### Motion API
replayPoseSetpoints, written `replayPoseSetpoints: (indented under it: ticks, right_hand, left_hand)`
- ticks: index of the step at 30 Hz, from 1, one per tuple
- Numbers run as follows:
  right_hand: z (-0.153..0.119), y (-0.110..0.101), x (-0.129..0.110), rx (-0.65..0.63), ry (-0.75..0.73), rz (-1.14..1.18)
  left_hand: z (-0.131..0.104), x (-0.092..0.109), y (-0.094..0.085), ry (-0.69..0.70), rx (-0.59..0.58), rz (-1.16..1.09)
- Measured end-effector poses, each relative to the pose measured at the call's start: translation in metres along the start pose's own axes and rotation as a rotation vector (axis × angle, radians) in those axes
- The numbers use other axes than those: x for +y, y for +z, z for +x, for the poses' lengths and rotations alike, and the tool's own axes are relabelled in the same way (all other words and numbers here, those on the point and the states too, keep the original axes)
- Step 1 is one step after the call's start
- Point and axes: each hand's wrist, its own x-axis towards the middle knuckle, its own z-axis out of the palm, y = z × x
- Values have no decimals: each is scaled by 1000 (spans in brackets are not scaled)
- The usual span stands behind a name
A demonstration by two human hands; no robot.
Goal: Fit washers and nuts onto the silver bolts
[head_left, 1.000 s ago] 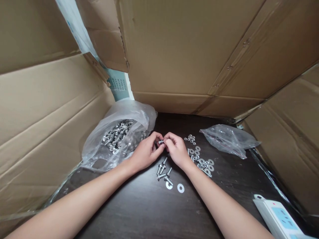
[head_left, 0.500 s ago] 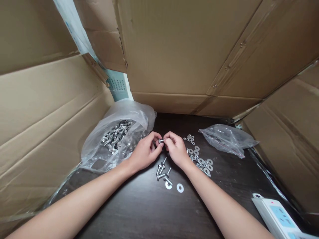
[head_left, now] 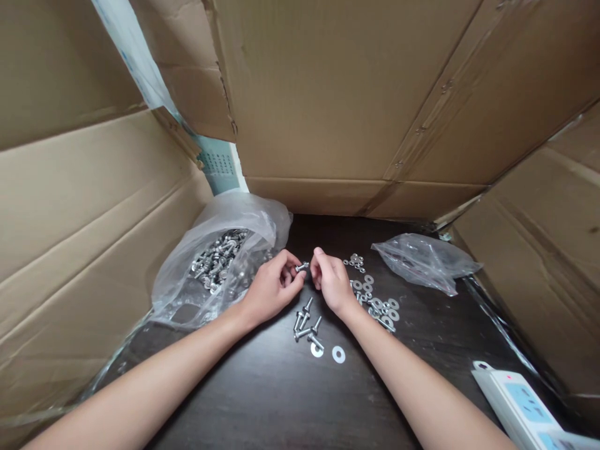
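Observation:
My left hand (head_left: 276,284) pinches a small metal bolt (head_left: 302,267) between thumb and fingertips, its shank pointing right, with a nut or collar on it. Just right of the bolt, and apart from it, is my right hand (head_left: 332,284), fingers loosely bent and parted, with nothing visible in them. Below the hands lie several bolts (head_left: 304,320) in a loose group. Two flat washers rest near them: one washer (head_left: 339,354) lies by itself, the other washer (head_left: 317,352) is partly under a bolt.
A clear plastic bag (head_left: 175,275) full of bolts (head_left: 220,256) stands open at left. Right of my hands are small nuts (head_left: 356,261) and a pile of washers (head_left: 391,305). Farther right lie a flat plastic bag (head_left: 426,259) and a power strip (head_left: 520,400). Cardboard walls (head_left: 328,94) enclose the dark table (head_left: 253,387).
My right hand has let go of the bolt and drawn slightly away to the right, its fingers loosening. The left hand keeps hold of the bolt. The view has shifted slightly.

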Motion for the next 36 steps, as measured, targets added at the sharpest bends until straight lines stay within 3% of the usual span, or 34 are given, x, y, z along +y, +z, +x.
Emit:
replayPoseSetpoints:
  ticks: [6, 12, 28, 36]
  right_hand:
    - [1, -1, 2, -15, 18, 176]
    - [0, 0, -7, -72, -13, 65]
    - [5, -7, 1, -10, 19, 342]
    - [4, -6, -4, -38, 1, 220]
  left_hand:
    - [1, 1, -1, -10, -11, -13]
    - [3, 1, -1, -5, -31, -18]
    - [2, 2, 0, -16, -32, 38]
    - [2, 3, 0, -13, -32, 33]
